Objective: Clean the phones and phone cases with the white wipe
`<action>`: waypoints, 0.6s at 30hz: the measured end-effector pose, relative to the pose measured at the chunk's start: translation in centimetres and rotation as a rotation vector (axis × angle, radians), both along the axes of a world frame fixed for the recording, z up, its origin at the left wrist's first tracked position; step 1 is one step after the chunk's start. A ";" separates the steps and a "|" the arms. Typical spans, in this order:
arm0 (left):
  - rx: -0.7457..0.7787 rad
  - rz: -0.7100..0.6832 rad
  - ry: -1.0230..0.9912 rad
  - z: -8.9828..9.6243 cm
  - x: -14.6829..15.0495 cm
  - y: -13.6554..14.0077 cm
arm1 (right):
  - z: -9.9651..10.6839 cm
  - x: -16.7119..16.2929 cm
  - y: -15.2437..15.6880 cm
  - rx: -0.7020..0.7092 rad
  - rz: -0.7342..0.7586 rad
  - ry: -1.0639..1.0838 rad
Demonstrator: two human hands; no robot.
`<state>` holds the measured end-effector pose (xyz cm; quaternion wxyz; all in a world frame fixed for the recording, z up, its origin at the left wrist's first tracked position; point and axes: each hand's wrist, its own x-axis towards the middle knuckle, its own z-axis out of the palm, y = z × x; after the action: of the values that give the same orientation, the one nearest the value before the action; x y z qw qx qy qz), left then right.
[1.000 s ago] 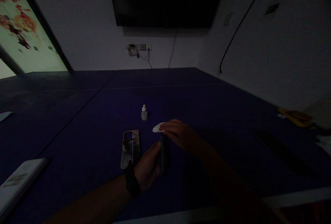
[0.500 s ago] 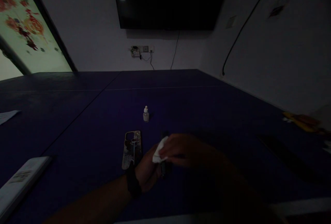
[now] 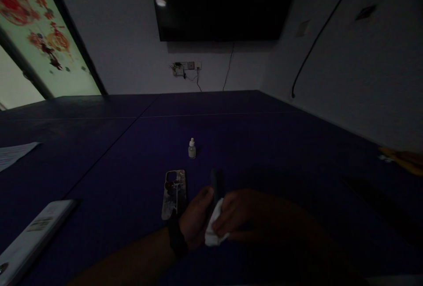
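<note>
My left hand (image 3: 194, 220), with a black watch (image 3: 177, 236) on its wrist, is closed around a dark, slim phone (image 3: 216, 183) held tilted on its edge above the table. My right hand (image 3: 236, 213) pinches a white cloth or tissue (image 3: 214, 228) and presses it against the lower part of the phone. The cloth and fingers cover much of the phone. Left of my hands a patterned phone case (image 3: 174, 194) with a camera cut-out lies flat. Beyond it stands a small clear dropper bottle (image 3: 192, 150) with a white cap.
The dark blue table (image 3: 132, 158) reaches to the far wall. A long white box (image 3: 36, 235) and a paper sheet (image 3: 15, 154) lie at left. On the right are a dark flat object (image 3: 373, 202) and a yellow item (image 3: 403, 159). A screen (image 3: 218, 4) hangs on the wall.
My right hand has slid the cloth down along the phone toward me, baring its upper part. The view has shifted slightly, so the case and bottle appear further right.
</note>
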<state>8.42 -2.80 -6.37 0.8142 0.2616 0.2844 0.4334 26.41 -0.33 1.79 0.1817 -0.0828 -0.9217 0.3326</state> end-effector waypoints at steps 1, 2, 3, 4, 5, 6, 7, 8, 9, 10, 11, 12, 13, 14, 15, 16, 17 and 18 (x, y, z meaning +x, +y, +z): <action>0.010 0.003 0.004 0.1 0.0 0.0 | 0.1 0.0 0.0 -0.035 -0.010 0.002; 0.017 0.016 -0.001 0.1 0.0 -0.1 | 0.0 0.0 0.2 -0.039 -0.081 0.010; 0.015 0.028 -0.010 0.2 0.0 -0.1 | -0.2 0.1 0.7 -0.012 -0.197 0.029; 0.005 0.029 -0.020 0.3 0.0 0.0 | -0.6 0.1 1.2 0.035 -0.333 0.055; -0.008 0.022 -0.028 0.3 0.0 0.0 | -0.9 0.2 1.8 0.095 -0.469 0.082; -0.018 0.017 -0.033 0.4 0.0 0.0 | -1.2 0.2 2.2 0.122 -0.533 0.102; -0.023 0.014 -0.036 0.4 0.1 0.1 | -1.4 0.1 2.3 0.129 -0.534 0.109; -0.020 0.016 -0.037 0.3 0.1 0.1 | -1.4 0.0 2.3 0.108 -0.462 0.098; -0.011 0.025 -0.036 0.3 0.1 0.1 | -1.2 -0.1 1.9 0.060 -0.342 0.075; -0.001 0.038 -0.033 0.3 0.1 0.2 | -0.9 -0.2 1.5 -0.008 -0.201 0.049; 0.005 0.046 -0.028 0.3 0.1 0.2 | -0.5 -0.3 0.9 -0.084 -0.066 0.020; 0.007 0.048 -0.018 0.4 0.1 0.2 | -0.1 -0.3 0.4 -0.152 0.010 0.005; 0.009 0.048 -0.006 0.5 0.1 0.2 | 0.2 -0.2 0.0 -0.205 0.052 0.007; 0.013 0.046 0.005 0.7 0.0 0.2 | 0.4 0.1 -0.1 -0.238 0.048 0.027; 0.014 0.034 0.011 0.9 -0.1 0.2 | 0.5 0.4 0.0 -0.260 0.003 0.069; 0.016 0.016 0.019 1.1 -0.2 0.3 | 0.4 0.9 0.3 -0.273 -0.070 0.130; 0.019 0.000 0.026 1.3 -0.2 0.3 | 0.2 1.4 0.7 -0.287 -0.171 0.198; 0.024 -0.013 0.031 1.5 -0.3 0.5 | -0.1 1.9 1.3 -0.307 -0.298 0.276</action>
<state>8.07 -2.34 -4.90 0.8092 0.2800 0.2900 0.4274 28.32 0.99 1.68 0.3383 -0.1982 -0.8043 0.4464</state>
